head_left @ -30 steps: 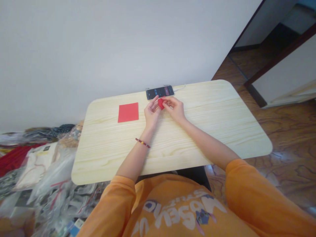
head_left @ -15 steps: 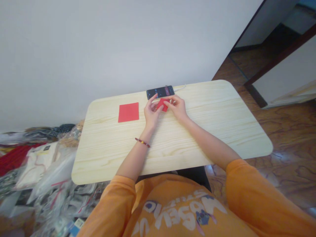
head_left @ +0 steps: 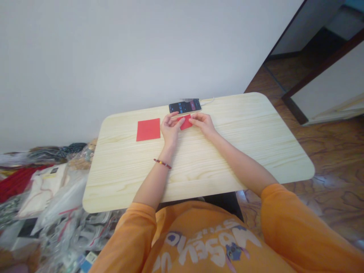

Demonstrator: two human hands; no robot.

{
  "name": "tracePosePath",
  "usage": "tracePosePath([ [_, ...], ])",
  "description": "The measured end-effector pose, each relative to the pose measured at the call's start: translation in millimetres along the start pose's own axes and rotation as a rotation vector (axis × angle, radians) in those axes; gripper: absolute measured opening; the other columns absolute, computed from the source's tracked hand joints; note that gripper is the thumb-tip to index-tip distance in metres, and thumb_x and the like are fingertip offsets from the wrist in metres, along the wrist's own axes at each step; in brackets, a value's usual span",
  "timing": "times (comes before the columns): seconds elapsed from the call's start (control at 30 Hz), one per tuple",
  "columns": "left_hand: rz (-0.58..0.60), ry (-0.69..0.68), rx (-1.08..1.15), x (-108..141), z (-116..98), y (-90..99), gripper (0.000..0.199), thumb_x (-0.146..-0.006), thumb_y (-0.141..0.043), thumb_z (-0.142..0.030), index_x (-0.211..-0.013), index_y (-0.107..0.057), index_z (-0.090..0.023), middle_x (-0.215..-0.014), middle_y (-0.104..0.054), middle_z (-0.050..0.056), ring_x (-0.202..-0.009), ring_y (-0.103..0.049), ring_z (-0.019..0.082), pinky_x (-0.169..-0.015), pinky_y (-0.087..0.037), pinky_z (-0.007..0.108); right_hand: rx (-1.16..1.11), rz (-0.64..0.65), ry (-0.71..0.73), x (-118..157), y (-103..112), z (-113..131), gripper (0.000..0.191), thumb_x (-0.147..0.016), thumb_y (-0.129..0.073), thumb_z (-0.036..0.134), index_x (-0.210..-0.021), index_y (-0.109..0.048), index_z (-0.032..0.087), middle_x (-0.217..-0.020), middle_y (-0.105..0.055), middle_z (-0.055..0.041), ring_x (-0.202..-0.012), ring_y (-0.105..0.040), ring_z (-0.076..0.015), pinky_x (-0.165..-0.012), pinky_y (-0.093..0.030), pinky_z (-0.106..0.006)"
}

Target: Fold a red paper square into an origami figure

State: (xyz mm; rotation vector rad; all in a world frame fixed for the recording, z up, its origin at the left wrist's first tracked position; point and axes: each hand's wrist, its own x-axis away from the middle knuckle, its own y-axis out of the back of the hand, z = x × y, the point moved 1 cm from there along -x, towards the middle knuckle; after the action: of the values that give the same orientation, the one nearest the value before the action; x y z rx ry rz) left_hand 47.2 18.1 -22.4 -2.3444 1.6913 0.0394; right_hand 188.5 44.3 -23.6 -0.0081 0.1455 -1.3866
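Observation:
A small red paper piece is held between my two hands, a little above or on the table's far middle part. My left hand pinches its left side with thumb and fingers. On its right edge, my right hand pinches with thumb and forefinger. To the left of my hands a larger red paper square lies flat on the pale wooden table. Whether the small piece is folded in layers is too small to tell.
A phone with its screen lit and a white cable lies just beyond my hands, near the wall. Bags and clothes are piled left of the table. A wooden floor shows at the right.
My left hand has shifted slightly left, and my hands are a bit farther apart. The small red paper is now turned straighter, with more of its face showing.

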Motion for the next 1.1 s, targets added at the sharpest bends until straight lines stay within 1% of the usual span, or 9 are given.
tracePosePath([
  [0.17,-0.01,0.075,0.002,-2,-2,3.4,0.041,-0.058,-0.083,-0.035,-0.09,-0.065,-0.017,-0.073,-0.07,0.001,-0.072,-0.069,0.015,-0.072,-0.054,0.028,-0.024,-0.016,-0.043,-1,1,-1,0.039,-0.053,-0.08,0.051,-0.065,-0.061,0.019,-0.065,-0.062,0.001,-0.063,-0.053,-0.0123,-0.065,-0.046,-0.028],
  [0.33,0.017,0.14,0.044,-5,-1,6.7,0.039,-0.058,-0.082,-0.04,-0.086,-0.067,-0.018,-0.072,-0.071,0.001,-0.069,-0.068,0.014,-0.07,-0.054,0.026,-0.024,-0.011,-0.04,-2,3,-5,0.034,-0.056,-0.079,0.047,-0.066,-0.062,0.018,-0.065,-0.062,0.0011,-0.063,-0.055,-0.012,-0.068,-0.046,-0.028],
  [0.43,0.046,0.161,0.067,-7,-2,8.0,0.041,-0.059,-0.081,-0.043,-0.089,-0.069,-0.018,-0.072,-0.071,0.001,-0.069,-0.068,0.013,-0.07,-0.054,0.026,-0.033,-0.006,-0.052,-2,4,-5,0.03,-0.057,-0.079,0.041,-0.065,-0.064,0.018,-0.065,-0.063,0.0009,-0.063,-0.055,-0.0117,-0.068,-0.046,-0.028],
  [0.57,0.067,0.115,0.032,-4,-9,7.2,0.041,-0.063,-0.079,-0.042,-0.096,-0.07,-0.018,-0.069,-0.071,0.001,-0.066,-0.068,0.014,-0.07,-0.055,0.027,-0.049,-0.017,-0.062,-2,4,-4,0.027,-0.057,-0.079,0.038,-0.064,-0.064,0.017,-0.064,-0.063,0.0005,-0.062,-0.055,-0.0113,-0.065,-0.045,-0.026],
  [0.67,0.108,0.054,-0.088,2,-14,4.5,0.042,-0.06,-0.082,-0.035,-0.097,-0.07,-0.018,-0.076,-0.074,0.004,-0.067,-0.068,0.015,-0.067,-0.055,0.026,-0.04,-0.002,-0.044,-2,3,-5,0.026,-0.057,-0.079,0.038,-0.063,-0.064,0.017,-0.065,-0.064,0.0001,-0.062,-0.056,-0.0121,-0.065,-0.046,-0.027],
  [0.8,0.158,0.041,-0.162,5,-15,1.8,0.036,-0.062,-0.08,-0.03,-0.093,-0.071,-0.016,-0.079,-0.074,0.006,-0.066,-0.068,0.016,-0.063,-0.055,0.027,-0.031,0.028,-0.033,-1,2,-5,0.025,-0.056,-0.079,0.038,-0.062,-0.066,0.017,-0.065,-0.066,-0.0007,-0.062,-0.057,-0.0134,-0.065,-0.046,-0.028],
  [0.93,0.151,0.027,-0.183,1,-15,3.3,0.029,-0.06,-0.079,-0.029,-0.084,-0.071,-0.016,-0.082,-0.074,0.007,-0.067,-0.068,0.015,-0.061,-0.054,0.024,0.006,0.042,-0.041,-1,3,-3,0.025,-0.057,-0.078,0.04,-0.062,-0.068,0.017,-0.062,-0.066,-0.0009,-0.061,-0.056,-0.0132,-0.062,-0.045,-0.028],
  [1.0,0.151,0.027,-0.188,0,-15,5.3,0.027,-0.059,-0.079,-0.028,-0.082,-0.072,-0.016,-0.081,-0.074,0.006,-0.065,-0.067,0.015,-0.058,-0.053,0.023,0.033,0.052,-0.044,-2,4,-2,0.025,-0.059,-0.076,0.041,-0.062,-0.068,0.017,-0.06,-0.064,-0.0005,-0.059,-0.054,-0.0125,-0.06,-0.044,-0.027],
  [1.1,0.175,0.043,-0.197,-2,-16,8.7,0.027,-0.062,-0.077,-0.027,-0.085,-0.072,-0.015,-0.072,-0.073,0.005,-0.061,-0.066,0.014,-0.056,-0.052,0.022,0.053,0.069,-0.044,-3,5,-2,0.024,-0.061,-0.074,0.04,-0.062,-0.068,0.017,-0.059,-0.063,0.0001,-0.058,-0.052,-0.0114,-0.057,-0.042,-0.025],
])
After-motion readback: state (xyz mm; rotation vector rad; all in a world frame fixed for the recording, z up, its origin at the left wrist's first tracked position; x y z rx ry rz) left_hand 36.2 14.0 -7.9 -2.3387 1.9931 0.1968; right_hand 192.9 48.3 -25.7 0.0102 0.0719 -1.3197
